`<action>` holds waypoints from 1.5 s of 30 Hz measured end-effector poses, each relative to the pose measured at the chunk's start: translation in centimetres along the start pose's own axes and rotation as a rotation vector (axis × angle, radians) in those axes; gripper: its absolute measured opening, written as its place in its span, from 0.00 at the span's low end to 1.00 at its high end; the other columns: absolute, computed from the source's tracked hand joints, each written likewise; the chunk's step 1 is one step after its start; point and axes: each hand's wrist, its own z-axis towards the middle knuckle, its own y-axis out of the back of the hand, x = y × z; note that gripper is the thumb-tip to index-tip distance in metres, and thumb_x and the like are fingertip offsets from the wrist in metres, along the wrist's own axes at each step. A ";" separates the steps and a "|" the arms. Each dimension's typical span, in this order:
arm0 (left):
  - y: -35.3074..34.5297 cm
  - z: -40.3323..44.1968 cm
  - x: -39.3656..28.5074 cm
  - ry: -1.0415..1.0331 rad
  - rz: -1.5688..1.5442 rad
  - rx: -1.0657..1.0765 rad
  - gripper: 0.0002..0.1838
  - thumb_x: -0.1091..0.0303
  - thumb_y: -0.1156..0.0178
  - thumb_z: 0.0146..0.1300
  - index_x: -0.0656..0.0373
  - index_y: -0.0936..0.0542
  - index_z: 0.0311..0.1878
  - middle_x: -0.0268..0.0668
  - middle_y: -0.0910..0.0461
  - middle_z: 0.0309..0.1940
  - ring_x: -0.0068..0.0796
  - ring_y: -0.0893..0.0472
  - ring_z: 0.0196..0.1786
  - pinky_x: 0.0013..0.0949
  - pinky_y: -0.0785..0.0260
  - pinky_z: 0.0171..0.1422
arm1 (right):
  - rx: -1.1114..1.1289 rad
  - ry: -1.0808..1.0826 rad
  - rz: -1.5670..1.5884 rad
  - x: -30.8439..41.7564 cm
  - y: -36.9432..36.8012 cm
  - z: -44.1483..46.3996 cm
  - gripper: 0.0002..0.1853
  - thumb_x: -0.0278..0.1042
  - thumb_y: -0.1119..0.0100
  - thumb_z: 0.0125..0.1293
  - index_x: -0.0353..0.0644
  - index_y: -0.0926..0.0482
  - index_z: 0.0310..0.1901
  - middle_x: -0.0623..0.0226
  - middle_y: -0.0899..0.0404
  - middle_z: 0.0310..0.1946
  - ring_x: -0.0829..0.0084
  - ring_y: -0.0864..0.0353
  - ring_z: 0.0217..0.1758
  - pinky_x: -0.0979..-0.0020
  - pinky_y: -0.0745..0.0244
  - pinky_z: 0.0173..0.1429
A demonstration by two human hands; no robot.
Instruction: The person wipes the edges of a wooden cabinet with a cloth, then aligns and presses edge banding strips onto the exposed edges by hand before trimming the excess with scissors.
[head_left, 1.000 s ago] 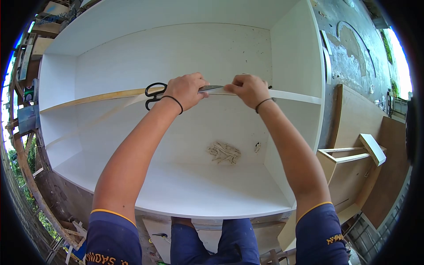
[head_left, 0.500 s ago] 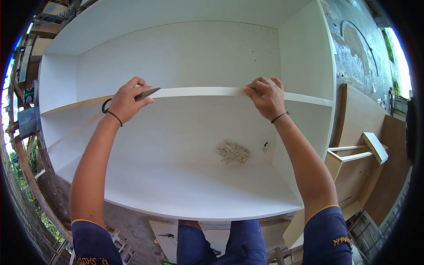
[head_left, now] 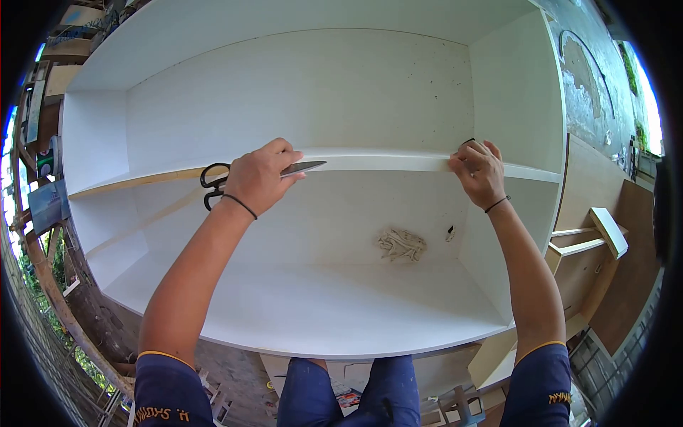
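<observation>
My left hand [head_left: 260, 178] is closed around a pair of black-handled scissors [head_left: 303, 168], their blades pointing right. Its fingers and thumb also straddle the front edge of the middle shelf [head_left: 384, 161]. Along that edge, a white strip covers the part from my left hand rightward, while bare wood-coloured edge [head_left: 135, 181] shows to the left. Farther right, my right hand [head_left: 481, 173] has its curled fingers and thumb over the white shelf edge. A small dark item shows at its fingertips, too small to name.
The shelf spans a large white cabinet [head_left: 356, 313]. A crumpled off-white cloth or glove bundle [head_left: 402, 245] lies in the lower compartment, near a hole [head_left: 450, 233] in the back panel. Brown boards [head_left: 619, 263] and a wooden frame [head_left: 580, 248] stand at the right.
Both hands have moved right along the shelf edge, my left one carrying the scissors, whose handles now show fully. The view has shifted slightly.
</observation>
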 end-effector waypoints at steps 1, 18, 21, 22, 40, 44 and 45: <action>-0.1 0.1 0.1 -0.019 0.015 -0.006 0.13 0.64 0.31 0.53 0.54 0.17 0.42 0.27 0.22 0.38 0.26 0.18 0.31 0.31 0.26 0.35 | -0.001 0.007 -0.014 -0.2 0.0 0.0 0.08 0.41 0.40 0.60 0.48 0.20 0.27 0.75 0.22 0.30 0.71 0.22 0.37 0.60 0.45 0.68; -0.8 0.3 0.8 0.008 -0.006 0.000 0.12 0.60 0.32 0.55 0.52 0.17 0.41 0.25 0.20 0.36 0.27 0.19 0.32 0.31 0.28 0.37 | 0.015 0.046 0.119 4.8 -3.3 0.6 0.09 0.43 0.41 0.62 0.49 0.18 0.32 0.75 0.22 0.35 0.70 0.24 0.46 0.58 0.45 0.63; -0.6 0.3 0.6 0.013 0.008 0.011 0.11 0.61 0.32 0.55 0.51 0.17 0.41 0.25 0.20 0.35 0.27 0.20 0.31 0.31 0.28 0.37 | 0.174 -0.050 0.125 9.3 -4.0 2.9 0.10 0.46 0.43 0.62 0.50 0.18 0.33 0.74 0.22 0.36 0.69 0.24 0.45 0.59 0.43 0.60; -0.7 0.2 0.7 0.016 0.014 0.017 0.11 0.61 0.32 0.55 0.51 0.17 0.41 0.25 0.20 0.35 0.27 0.20 0.31 0.31 0.28 0.37 | 0.314 -0.150 0.128 10.4 -4.2 3.7 0.12 0.47 0.44 0.63 0.50 0.18 0.34 0.73 0.22 0.36 0.68 0.24 0.45 0.60 0.43 0.58; 11.0 -8.1 10.8 0.110 0.018 0.013 0.15 0.70 0.31 0.53 0.58 0.17 0.45 0.34 0.22 0.42 0.29 0.22 0.37 0.31 0.28 0.43 | 0.148 -0.089 -0.016 12.9 -6.4 2.9 0.14 0.52 0.46 0.65 0.56 0.16 0.35 0.80 0.19 0.40 0.70 0.30 0.62 0.43 0.67 0.75; 8.9 -7.3 13.2 0.054 0.034 -0.022 0.13 0.66 0.32 0.54 0.53 0.17 0.44 0.29 0.20 0.44 0.27 0.19 0.35 0.30 0.26 0.39 | 0.080 -0.042 -0.069 12.7 -6.8 2.8 0.12 0.51 0.45 0.65 0.56 0.16 0.34 0.82 0.19 0.39 0.71 0.31 0.63 0.44 0.68 0.75; 8.2 -7.3 13.9 0.035 0.011 -0.027 0.14 0.67 0.31 0.53 0.53 0.17 0.45 0.29 0.20 0.44 0.27 0.19 0.33 0.30 0.26 0.38 | 0.087 -0.038 -0.067 12.6 -6.7 2.9 0.11 0.50 0.44 0.64 0.57 0.17 0.34 0.83 0.19 0.39 0.72 0.31 0.63 0.45 0.67 0.75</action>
